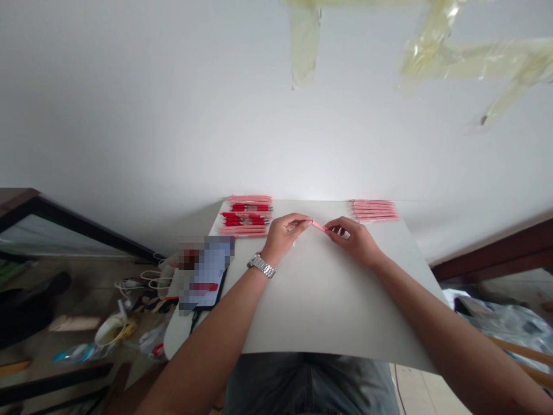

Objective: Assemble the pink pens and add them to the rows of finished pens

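Between my two hands, above the white table (328,311), is a slim pink pen-like stick. My left hand (281,235), with a metal watch on its wrist, pinches one end of the pink stick (318,226). At the other end, the fingertips of my right hand (355,241) are closed on it. Left of my left hand lie red pens (246,220) with pink wrapped sticks (242,230) beside them. A row of similar pink sticks (375,210) lies at the back right. Whether the held stick has a pen inside, I cannot tell.
A phone or tablet (209,274), blurred out, rests on the table's left edge with a cable. The white wall (276,115) rises behind the table. Bags, a cup (111,329) and a bottle (80,353) are on the floor at left; plastic bags (510,323) lie at right.
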`<state>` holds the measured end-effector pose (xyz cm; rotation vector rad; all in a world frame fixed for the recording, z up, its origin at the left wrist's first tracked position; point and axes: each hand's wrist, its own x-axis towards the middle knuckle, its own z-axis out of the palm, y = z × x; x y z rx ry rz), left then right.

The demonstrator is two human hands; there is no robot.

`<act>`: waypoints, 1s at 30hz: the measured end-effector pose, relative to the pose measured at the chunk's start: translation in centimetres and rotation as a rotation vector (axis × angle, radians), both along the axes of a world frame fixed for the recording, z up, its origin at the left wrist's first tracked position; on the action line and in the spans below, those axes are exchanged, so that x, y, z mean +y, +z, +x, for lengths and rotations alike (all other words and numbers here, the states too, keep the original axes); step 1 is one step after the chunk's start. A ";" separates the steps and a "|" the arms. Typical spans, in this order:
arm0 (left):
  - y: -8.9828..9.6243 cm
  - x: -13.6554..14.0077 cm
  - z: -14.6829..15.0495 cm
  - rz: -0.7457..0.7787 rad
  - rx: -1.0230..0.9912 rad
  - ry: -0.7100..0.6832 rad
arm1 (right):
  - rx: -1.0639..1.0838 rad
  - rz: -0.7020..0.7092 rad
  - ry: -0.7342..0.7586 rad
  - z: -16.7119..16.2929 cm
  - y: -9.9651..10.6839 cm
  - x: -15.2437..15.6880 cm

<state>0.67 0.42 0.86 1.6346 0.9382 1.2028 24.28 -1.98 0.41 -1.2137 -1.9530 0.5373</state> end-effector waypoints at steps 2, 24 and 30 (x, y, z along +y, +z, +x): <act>0.0 0.0 -0.1 0.000 0.007 -0.004 | 0.008 -0.001 0.004 0.0 -0.1 0.0; -0.5 0.9 -0.7 0.286 0.199 0.214 | 0.278 -0.142 -0.072 0.1 -0.8 0.5; -0.7 0.9 -0.6 0.288 0.210 0.209 | 0.201 -0.095 -0.130 0.1 -0.5 0.3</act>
